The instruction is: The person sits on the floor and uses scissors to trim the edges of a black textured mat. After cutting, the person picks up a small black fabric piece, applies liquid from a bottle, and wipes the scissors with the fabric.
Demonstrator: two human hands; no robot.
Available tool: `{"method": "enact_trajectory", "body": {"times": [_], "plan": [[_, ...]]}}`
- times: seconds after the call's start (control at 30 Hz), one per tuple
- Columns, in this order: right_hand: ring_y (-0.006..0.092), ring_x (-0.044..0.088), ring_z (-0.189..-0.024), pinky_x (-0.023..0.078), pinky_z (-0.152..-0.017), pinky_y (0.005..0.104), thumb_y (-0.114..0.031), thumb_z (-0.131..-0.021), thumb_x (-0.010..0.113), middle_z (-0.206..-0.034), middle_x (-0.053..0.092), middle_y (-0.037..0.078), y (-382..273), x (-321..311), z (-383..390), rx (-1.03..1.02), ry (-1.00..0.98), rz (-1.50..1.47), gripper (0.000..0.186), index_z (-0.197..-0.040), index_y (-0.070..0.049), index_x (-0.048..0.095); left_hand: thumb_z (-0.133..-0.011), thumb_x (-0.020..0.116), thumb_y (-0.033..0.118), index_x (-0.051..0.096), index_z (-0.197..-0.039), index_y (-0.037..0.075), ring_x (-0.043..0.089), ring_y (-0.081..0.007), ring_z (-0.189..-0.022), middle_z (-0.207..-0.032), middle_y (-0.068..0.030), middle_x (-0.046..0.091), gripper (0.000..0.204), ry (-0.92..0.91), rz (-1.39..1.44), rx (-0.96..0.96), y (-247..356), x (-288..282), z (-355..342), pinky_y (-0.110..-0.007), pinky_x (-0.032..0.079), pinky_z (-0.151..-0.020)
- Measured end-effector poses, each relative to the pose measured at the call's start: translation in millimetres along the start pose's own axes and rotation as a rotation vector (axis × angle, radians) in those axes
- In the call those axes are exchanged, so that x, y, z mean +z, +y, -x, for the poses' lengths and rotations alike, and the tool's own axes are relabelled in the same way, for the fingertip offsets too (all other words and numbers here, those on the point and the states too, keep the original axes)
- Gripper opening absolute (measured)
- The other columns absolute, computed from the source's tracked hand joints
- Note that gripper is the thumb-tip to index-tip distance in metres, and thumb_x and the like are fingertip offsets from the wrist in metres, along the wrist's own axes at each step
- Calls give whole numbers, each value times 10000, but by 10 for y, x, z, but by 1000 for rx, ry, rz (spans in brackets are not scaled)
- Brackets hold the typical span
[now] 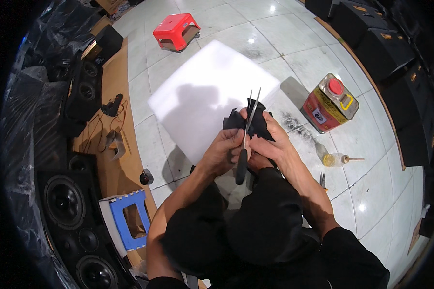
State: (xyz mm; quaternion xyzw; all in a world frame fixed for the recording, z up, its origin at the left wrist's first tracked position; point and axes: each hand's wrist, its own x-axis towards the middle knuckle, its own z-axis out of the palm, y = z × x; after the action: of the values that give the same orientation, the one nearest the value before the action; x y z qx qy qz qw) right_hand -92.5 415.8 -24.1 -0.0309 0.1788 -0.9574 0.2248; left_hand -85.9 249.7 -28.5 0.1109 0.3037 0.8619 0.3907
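A piece of black cloth [259, 126] is stretched between my hands over the near right part of a white foam block. My left hand [225, 148] pinches its left flap, fingers closed. On the other side my right hand [273, 139] is closed round the cloth, thumb pointing inward. Scissors with a black handle [242, 168] lie lengthwise between the two hands, blade tips slightly parted and pointing away from me. Which hand bears the scissors I cannot tell, as fingers overlap there. The cloth's underside is hidden.
Beyond my hands lies the white foam block [197, 72], with a red stool [176, 30] behind it. At right stand a red and yellow can [325, 108], a small bottle with yellow liquid [333, 159] and pliers [322, 180]. Speakers [65, 200] and a blue-edged frame [119, 219] line the left.
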Motion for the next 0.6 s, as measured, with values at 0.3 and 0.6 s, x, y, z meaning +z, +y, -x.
{"method": "enact_trajectory", "body": {"times": [0.3, 0.6], "plan": [[136, 602, -614, 520, -566, 288, -161, -944, 604, -774, 650, 76, -123, 106, 21, -271, 440, 404, 178, -913, 11, 641, -954, 564, 420, 567, -1181, -54, 599, -125, -793, -938, -84, 647, 525, 361, -578, 152, 148, 340, -26, -271, 478, -699], [74, 533, -593, 413, -525, 237, -96, -923, 625, -708, 642, 41, 2, 184, -60, -511, 653, 829, 175, -853, 60, 667, -892, 620, 101, 661, -836, -32, 410, -28, -463, -538, 56, 492, 150, 622, -1254, 85, 108, 368, -147, -237, 298, -436]]}}
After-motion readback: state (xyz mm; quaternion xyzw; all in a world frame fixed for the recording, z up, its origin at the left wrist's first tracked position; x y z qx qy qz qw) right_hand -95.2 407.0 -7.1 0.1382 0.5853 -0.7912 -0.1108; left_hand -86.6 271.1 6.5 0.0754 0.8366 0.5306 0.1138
